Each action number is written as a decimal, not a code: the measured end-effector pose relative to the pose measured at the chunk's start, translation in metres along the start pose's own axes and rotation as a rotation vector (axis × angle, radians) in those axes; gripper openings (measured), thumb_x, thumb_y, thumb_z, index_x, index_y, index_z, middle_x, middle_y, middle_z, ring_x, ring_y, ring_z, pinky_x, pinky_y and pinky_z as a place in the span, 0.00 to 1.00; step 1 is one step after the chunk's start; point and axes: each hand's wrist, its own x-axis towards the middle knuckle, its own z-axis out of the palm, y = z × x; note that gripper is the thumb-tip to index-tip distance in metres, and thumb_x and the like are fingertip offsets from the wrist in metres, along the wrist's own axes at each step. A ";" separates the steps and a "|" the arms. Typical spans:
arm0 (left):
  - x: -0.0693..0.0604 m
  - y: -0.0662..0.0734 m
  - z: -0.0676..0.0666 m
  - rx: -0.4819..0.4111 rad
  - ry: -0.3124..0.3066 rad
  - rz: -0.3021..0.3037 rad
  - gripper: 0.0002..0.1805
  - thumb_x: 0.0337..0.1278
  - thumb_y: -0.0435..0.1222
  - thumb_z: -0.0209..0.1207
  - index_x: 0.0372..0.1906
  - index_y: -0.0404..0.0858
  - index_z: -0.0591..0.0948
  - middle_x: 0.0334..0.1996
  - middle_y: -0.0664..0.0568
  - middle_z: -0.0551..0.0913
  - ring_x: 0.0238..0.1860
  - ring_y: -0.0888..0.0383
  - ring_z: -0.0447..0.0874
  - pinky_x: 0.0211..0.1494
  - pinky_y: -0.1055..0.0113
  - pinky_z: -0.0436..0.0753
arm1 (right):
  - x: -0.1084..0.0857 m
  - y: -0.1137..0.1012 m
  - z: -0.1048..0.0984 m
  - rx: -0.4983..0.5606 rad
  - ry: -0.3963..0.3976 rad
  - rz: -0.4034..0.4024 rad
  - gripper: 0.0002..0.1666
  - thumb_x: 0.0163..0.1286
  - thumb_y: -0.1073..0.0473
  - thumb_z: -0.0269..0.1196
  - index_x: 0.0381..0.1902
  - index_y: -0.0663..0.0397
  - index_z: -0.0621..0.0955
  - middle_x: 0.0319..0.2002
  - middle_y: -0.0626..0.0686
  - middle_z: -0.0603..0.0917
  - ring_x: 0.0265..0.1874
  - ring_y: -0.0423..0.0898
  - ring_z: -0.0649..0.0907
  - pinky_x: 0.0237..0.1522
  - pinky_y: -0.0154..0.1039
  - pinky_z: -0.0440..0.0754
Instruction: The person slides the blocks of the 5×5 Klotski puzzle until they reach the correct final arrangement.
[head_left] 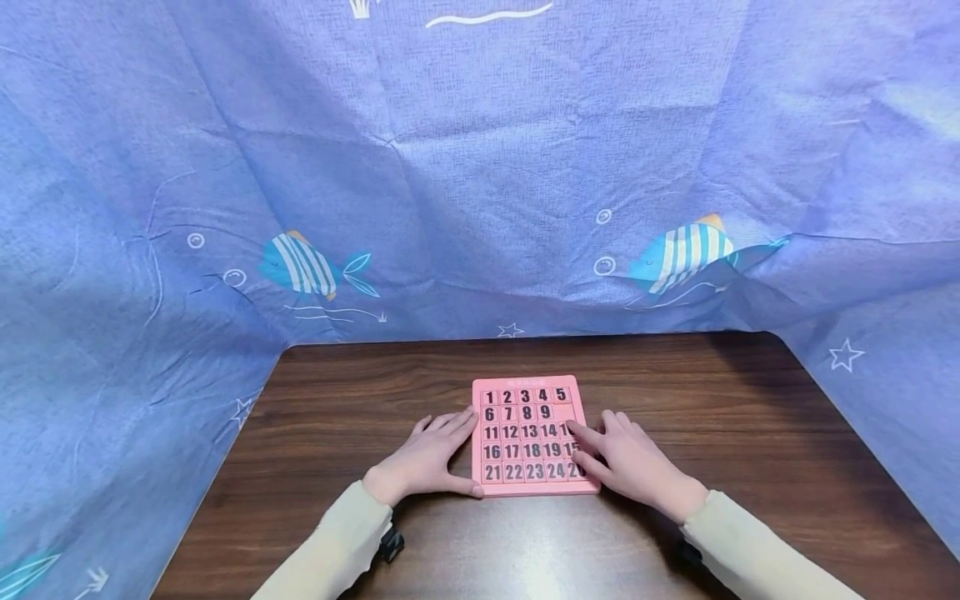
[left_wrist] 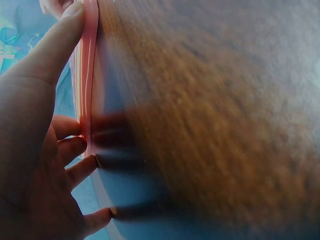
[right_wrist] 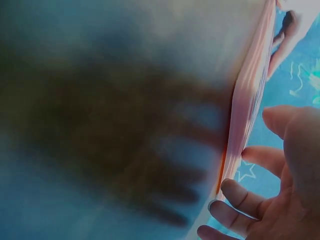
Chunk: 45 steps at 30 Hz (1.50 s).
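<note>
A pink number slide puzzle (head_left: 532, 487) lies flat on the table. Its tiles bear black numbers, and a gap shows in the second row, right of the 9. My left hand (head_left: 429, 460) rests against the puzzle's left side, thumb at the near left corner and fingers stretched along the edge. From the right, my right hand (head_left: 637, 462) reaches over the border, its index fingertip at the tile below the gap. That hand partly covers the right column's lower tiles. In the right wrist view the thumb stands apart from the puzzle's edge (right_wrist: 247, 95).
The dark wood table (head_left: 360, 375) has rounded far corners. A blue cloth (head_left: 480, 208) printed with striped fish hangs behind it and along both sides. Black wrist bands (head_left: 391, 543) show below the pale sleeves (head_left: 337, 542).
</note>
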 end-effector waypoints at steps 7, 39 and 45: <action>0.000 0.000 0.000 -0.006 -0.006 -0.004 0.65 0.49 0.70 0.69 0.84 0.40 0.56 0.83 0.48 0.55 0.81 0.44 0.56 0.78 0.34 0.54 | -0.008 -0.002 -0.001 -0.033 0.009 -0.023 0.28 0.72 0.45 0.68 0.67 0.44 0.84 0.31 0.44 0.67 0.30 0.42 0.65 0.34 0.38 0.63; 0.000 0.001 -0.001 -0.009 -0.009 -0.006 0.64 0.49 0.69 0.69 0.84 0.40 0.56 0.83 0.47 0.55 0.81 0.43 0.55 0.78 0.34 0.53 | -0.030 0.001 -0.004 -0.008 0.031 -0.102 0.26 0.73 0.45 0.67 0.67 0.41 0.84 0.35 0.39 0.69 0.32 0.38 0.65 0.35 0.36 0.65; 0.000 0.001 -0.001 -0.014 -0.012 -0.006 0.64 0.50 0.70 0.68 0.84 0.40 0.56 0.83 0.48 0.55 0.81 0.43 0.55 0.78 0.34 0.53 | -0.037 0.001 -0.006 -0.033 0.045 -0.121 0.26 0.73 0.43 0.67 0.66 0.40 0.84 0.34 0.38 0.68 0.32 0.37 0.65 0.35 0.35 0.65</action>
